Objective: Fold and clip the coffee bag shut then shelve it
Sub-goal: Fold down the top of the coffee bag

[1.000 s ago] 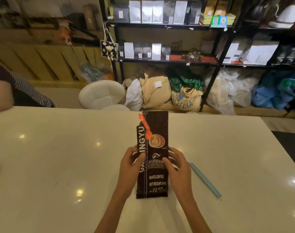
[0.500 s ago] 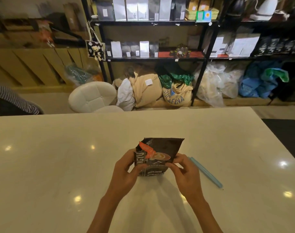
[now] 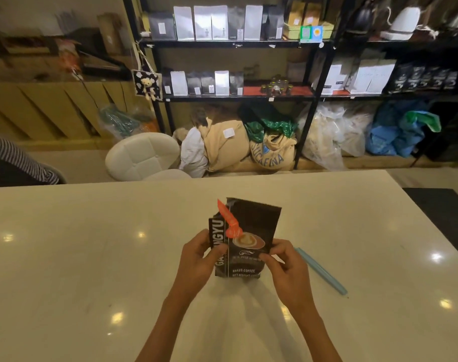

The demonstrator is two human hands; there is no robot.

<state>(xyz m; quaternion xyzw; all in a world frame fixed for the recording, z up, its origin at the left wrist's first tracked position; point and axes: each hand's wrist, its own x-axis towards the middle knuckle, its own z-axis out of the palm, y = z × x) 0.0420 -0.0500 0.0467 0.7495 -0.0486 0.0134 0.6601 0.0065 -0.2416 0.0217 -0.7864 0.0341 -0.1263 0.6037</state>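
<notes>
On the worktop (image 3: 92,257), well short of the shelf (image 3: 235,96), the coffee bag (image 3: 244,239) is stood upright and gripped at both sides by the left hand (image 3: 196,259) and right hand (image 3: 285,265), apparently so its top can be folded, with the clip (image 3: 320,270) just beside it.

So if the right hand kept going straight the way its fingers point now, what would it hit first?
The right hand points left into the coffee bag it already pinches, so it would meet the bag first; behind that, probably the left hand.

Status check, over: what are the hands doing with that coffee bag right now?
Left hand and right hand grip the bag upright on the table. Top unfolded. Blue clip lies untouched at right. Nothing in the way.
</notes>
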